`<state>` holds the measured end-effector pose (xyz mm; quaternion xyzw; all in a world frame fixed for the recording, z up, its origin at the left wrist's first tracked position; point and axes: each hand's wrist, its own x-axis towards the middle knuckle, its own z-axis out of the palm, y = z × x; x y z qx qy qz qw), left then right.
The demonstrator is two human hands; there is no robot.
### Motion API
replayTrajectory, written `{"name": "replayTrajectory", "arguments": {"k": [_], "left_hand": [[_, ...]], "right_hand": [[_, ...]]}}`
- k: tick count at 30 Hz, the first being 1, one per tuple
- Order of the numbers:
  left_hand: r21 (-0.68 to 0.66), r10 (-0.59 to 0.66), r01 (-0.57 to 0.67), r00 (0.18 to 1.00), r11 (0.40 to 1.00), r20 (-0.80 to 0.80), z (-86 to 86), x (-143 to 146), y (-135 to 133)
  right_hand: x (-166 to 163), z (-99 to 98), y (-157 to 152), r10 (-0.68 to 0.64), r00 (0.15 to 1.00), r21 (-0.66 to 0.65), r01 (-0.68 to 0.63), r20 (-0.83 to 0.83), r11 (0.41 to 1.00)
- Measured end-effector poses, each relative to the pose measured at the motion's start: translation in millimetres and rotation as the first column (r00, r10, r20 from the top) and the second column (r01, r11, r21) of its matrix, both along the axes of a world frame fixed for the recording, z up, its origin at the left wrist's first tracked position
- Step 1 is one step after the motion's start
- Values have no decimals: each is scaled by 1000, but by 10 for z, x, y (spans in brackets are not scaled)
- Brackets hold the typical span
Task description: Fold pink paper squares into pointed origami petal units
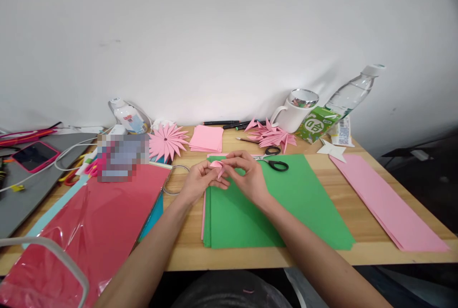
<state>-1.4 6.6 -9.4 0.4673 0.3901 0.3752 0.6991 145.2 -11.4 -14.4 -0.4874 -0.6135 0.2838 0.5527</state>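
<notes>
Both my hands meet over the far end of a green paper sheet (286, 203) on the wooden table (361, 203). My left hand (198, 180) and my right hand (246, 174) pinch a small folded pink paper piece (217, 166) between their fingertips. The piece is mostly hidden by my fingers. Black-handled scissors (275, 161) lie just right of my right hand. A finished pink paper flower (166, 141) sits behind my left hand, and a stack of pink square sheets (206, 138) lies beside it.
More pink folded shapes (272, 135), a white mug (296, 110), a green carton (317, 124) and a water bottle (352, 93) stand at the back right. Long pink strips (388, 203) lie right. Red paper in plastic (89, 231), a phone (35, 155) and a laptop (21, 193) are left.
</notes>
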Motion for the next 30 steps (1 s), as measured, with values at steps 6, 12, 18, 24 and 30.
{"name": "replayTrajectory", "arguments": {"k": [6, 12, 18, 24, 30], "left_hand": [[67, 66, -64, 997, 996, -37, 48, 1, -13], [165, 149, -127, 981, 978, -125, 37, 20, -16], [133, 177, -168, 982, 977, -64, 34, 35, -15], [199, 128, -108, 987, 974, -92, 40, 6, -15], [292, 115, -70, 983, 954, -141, 95, 4, -25]], "right_hand": [[11, -14, 10, 13, 987, 97, -29, 160, 995], [-17, -116, 10, 50, 991, 71, -59, 125, 996], [-34, -93, 10, 51, 998, 63, -52, 23, 997], [-36, -95, 10, 58, 998, 84, -57, 0, 995], [-28, -156, 24, 90, 993, 32, -88, -71, 996]]}}
